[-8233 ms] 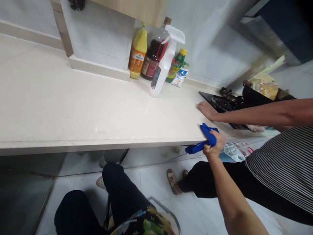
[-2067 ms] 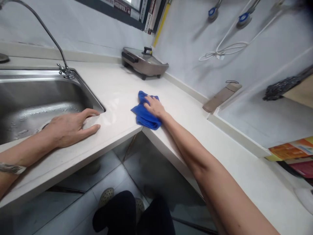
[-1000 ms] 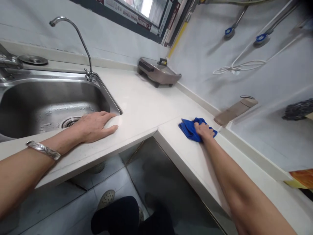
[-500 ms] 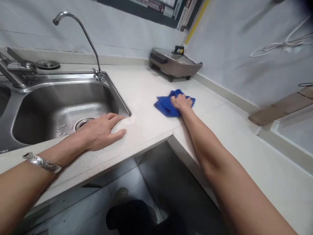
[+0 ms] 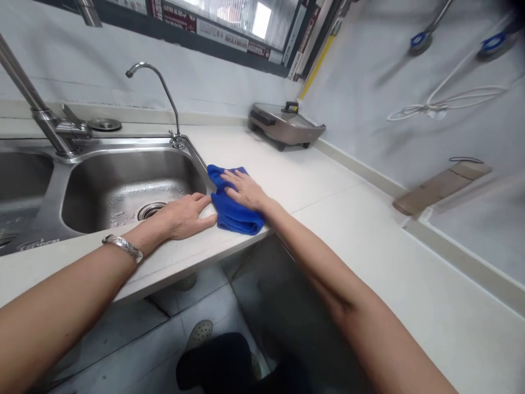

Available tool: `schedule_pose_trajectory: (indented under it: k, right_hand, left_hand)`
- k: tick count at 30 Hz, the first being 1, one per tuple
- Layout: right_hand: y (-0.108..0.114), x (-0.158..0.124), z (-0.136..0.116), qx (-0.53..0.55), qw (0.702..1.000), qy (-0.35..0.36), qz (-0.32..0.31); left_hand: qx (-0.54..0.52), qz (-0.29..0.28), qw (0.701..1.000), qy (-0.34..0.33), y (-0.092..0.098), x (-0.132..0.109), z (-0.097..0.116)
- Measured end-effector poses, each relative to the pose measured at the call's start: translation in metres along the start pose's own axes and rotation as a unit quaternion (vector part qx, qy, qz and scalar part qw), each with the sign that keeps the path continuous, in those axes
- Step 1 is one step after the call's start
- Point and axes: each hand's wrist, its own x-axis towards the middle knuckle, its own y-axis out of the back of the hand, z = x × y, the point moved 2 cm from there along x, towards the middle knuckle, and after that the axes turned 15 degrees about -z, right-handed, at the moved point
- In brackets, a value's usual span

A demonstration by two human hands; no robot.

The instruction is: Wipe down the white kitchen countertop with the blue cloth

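Note:
A crumpled blue cloth lies on the white countertop beside the sink's right rim. My right hand rests flat on top of the cloth with fingers stretched out, pressing it down. My left hand lies flat on the counter's front strip at the corner of the steel sink, fingers extended, fingertips almost touching the cloth. A silver bracelet circles my left wrist.
A curved faucet stands behind the sink, a second tap to its left. An electric skillet with lid sits in the far corner. A wooden board leans against the right wall. The counter turns an L-shaped corner.
My right hand has slid the blue cloth left across the counter, from near the middle to the sink's edge beside my left hand. My left hand stays planted at the sink corner.

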Motion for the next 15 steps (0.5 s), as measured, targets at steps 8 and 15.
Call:
schedule_pose_trajectory:
  k: [8,15]
  right_hand:
    - [-0.007,-0.064,-0.011,0.011,0.999,0.026,0.016]
    - [-0.003,-0.136,0.037,0.07,0.969,-0.213,0.102]
  left_hand:
    - [-0.019,-0.001,0.999,-0.044,0.002,-0.004,-0.007]
    - [-0.037,-0.005,0.999,-0.012,0.003,-0.016,-0.005]
